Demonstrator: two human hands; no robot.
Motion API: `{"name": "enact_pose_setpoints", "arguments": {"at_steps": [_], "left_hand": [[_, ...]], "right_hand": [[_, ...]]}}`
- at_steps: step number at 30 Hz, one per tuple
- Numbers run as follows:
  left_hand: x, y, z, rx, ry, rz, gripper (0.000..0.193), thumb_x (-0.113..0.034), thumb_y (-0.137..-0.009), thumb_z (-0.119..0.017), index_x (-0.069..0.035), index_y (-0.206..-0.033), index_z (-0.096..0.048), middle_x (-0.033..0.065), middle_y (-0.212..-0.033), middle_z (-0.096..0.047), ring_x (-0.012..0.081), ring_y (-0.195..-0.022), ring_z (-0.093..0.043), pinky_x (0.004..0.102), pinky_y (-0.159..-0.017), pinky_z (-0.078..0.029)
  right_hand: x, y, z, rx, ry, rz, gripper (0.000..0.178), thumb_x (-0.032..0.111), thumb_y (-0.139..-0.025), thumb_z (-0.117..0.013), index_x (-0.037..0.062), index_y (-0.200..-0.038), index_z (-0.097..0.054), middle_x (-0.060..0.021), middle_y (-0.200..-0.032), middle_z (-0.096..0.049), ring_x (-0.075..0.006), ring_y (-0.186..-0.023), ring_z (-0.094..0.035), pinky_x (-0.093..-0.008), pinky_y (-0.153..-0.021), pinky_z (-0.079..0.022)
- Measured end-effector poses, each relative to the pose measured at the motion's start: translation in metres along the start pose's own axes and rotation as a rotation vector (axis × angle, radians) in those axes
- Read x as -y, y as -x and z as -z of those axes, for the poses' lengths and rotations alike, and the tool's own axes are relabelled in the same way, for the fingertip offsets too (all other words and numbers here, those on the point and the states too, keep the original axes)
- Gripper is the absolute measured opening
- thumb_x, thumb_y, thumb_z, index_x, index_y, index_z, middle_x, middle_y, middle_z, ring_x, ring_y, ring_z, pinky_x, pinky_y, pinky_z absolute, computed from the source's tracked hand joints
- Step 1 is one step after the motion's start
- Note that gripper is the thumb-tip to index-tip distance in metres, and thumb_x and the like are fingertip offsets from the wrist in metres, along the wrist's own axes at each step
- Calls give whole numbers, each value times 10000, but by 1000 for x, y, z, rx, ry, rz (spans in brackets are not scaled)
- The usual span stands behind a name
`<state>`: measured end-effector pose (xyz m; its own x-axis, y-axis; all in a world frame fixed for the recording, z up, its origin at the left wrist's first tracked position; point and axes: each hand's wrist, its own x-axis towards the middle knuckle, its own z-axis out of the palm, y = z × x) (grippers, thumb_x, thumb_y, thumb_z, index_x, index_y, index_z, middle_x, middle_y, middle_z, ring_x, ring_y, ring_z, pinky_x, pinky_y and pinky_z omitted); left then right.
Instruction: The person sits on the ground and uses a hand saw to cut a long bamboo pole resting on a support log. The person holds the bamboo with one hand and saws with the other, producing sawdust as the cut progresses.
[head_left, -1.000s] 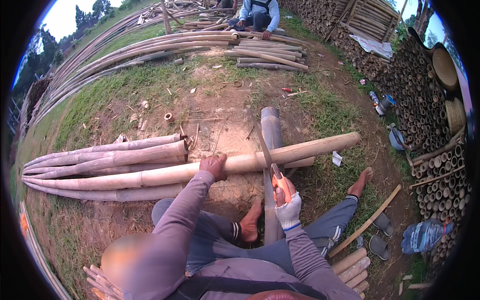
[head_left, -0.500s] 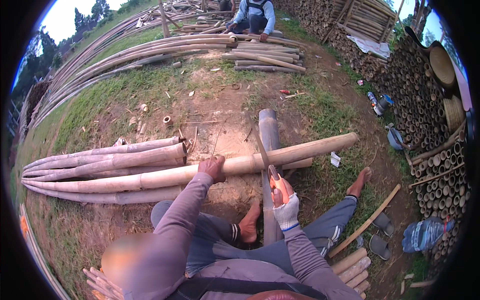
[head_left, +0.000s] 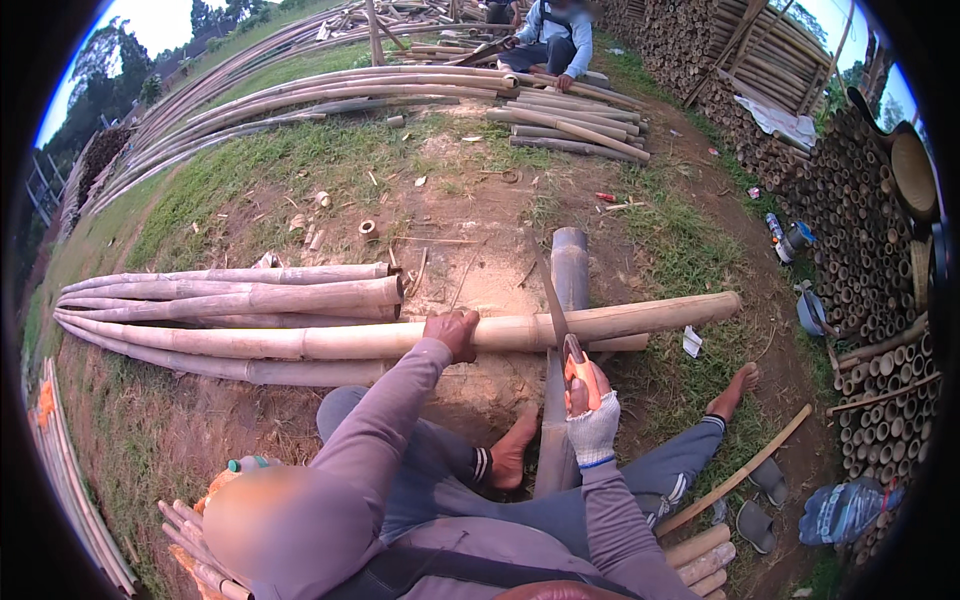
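Note:
My bare left hand (head_left: pixel 453 333) is wrapped around a long pale bamboo pole (head_left: pixel 360 341), which lies left to right in front of me. In my right hand (head_left: pixel 594 425), which wears a white knitted glove, is the orange handle of a hand saw (head_left: pixel 579 372). The saw's blade stands across the pole, right of my left hand, pointing away from me. Whether the teeth have cut into the pole cannot be seen. Beneath the pole runs a thick grey bamboo log (head_left: pixel 570 272), pointing away from me between my legs.
Several bamboo poles (head_left: pixel 330 291) lie bundled at left. Cut bamboo stacks (head_left: pixel 870 240) line the right side, near a plastic bottle (head_left: pixel 850 512) and grey sandals (head_left: pixel 756 525). Another person (head_left: pixel 556 45) sits beyond a pile of bamboo pieces (head_left: pixel 575 125). A bamboo strip (head_left: pixel 735 470) lies by my right leg.
The whole view has shifted, so the scene appears farther right. Both hands keep their holds on the pole and the saw, and the blade still crosses the pole near the grey log.

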<state>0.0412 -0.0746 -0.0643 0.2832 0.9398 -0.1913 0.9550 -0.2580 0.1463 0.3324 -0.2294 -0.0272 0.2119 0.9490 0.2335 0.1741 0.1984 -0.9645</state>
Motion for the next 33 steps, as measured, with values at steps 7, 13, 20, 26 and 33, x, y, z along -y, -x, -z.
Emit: {"name": "enact_pose_setpoints", "arguments": {"at_steps": [7, 13, 20, 26, 33], "left_hand": [[1, -4, -6, -6, 25, -20, 608, -395, -760, -875, -132, -1231, -596, 201, -1087, -751, 424, -998, -756, 521, -870, -588], [6, 3, -7, -5, 33, 1, 607, -368, -750, -880, -128, -1232, -600, 197, -1090, -743, 414, -1016, -756, 536, -861, -585], [-6, -6, 4, -5, 33, -27, 600, -353, -741, -885, -128, -1229, -618, 179, -1139, -736, 397, -1068, -744, 518, -912, -566], [5, 0, -10, -39, 24, 0, 568, -324, -706, -867, -135, -1189, -634, 187, -1085, -747, 413, -1019, -751, 515, -855, -585], [-6, -5, -1, 33, -8, 15, 637, -359, -704, -889, -150, -1240, -615, 179, -1122, -741, 408, -1038, -749, 510, -885, -584]], "right_hand": [[23, 89, 55, 34, -46, -159, 559, 291, -1081, -640, -96, -1472, -535, -169, -1320, -685, -213, -1127, -689, -318, -940, -576], [33, 107, 56, 61, -124, -212, 587, 307, -1072, -636, -87, -1490, -517, -165, -1359, -656, -221, -1149, -680, -310, -958, -574], [3, -11, 3, 10, -91, -144, 420, 247, -1109, -596, -40, -1417, -605, -132, -1231, -698, -138, -1076, -667, -280, -829, -575], [48, 112, 64, 41, -37, -262, 553, 278, -1099, -618, -89, -1501, -520, -161, -1347, -675, -173, -1148, -676, -283, -929, -575], [0, 16, 16, -7, 228, 116, 403, 215, -1071, -654, -57, -1369, -650, -207, -1280, -738, -335, -1124, -743, -403, -1003, -556]]}}
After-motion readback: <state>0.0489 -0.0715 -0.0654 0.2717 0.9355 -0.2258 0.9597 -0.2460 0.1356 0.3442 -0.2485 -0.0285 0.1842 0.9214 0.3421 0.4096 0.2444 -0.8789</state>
